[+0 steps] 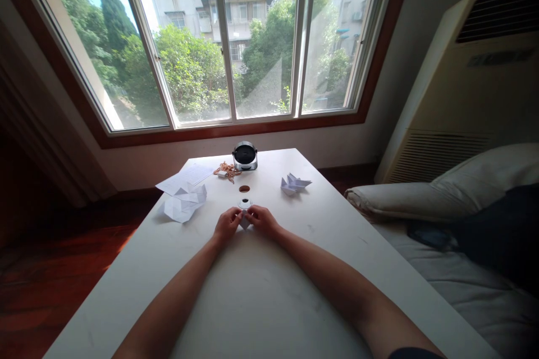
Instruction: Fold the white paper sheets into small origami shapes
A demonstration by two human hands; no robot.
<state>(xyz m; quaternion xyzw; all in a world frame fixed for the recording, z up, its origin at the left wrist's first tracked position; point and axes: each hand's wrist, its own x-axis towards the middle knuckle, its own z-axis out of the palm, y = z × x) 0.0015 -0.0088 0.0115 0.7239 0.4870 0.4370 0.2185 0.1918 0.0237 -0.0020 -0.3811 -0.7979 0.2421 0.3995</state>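
Observation:
Over the middle of the white table, my left hand (228, 222) and my right hand (261, 219) meet with fingertips closed on a small piece of folded paper (245, 223). The left fingers pinch its left side and the right fingers its right side. Its point faces down toward me, and my fingers cover part of it. Just beyond my fingertips is a round white ring-shaped piece (245, 202) with a dark centre. Folded paper shapes with pointed tips (295, 184) stand farther off to the right.
Creased paper (184, 203) and a printed sheet (185, 178) lie on the table's left. A black round device on a stand (245, 156) sits at the back beside a coiled orange cord (227, 171). A round hole (244, 189) is in the table (269, 303). A sofa (421, 241) stands at right.

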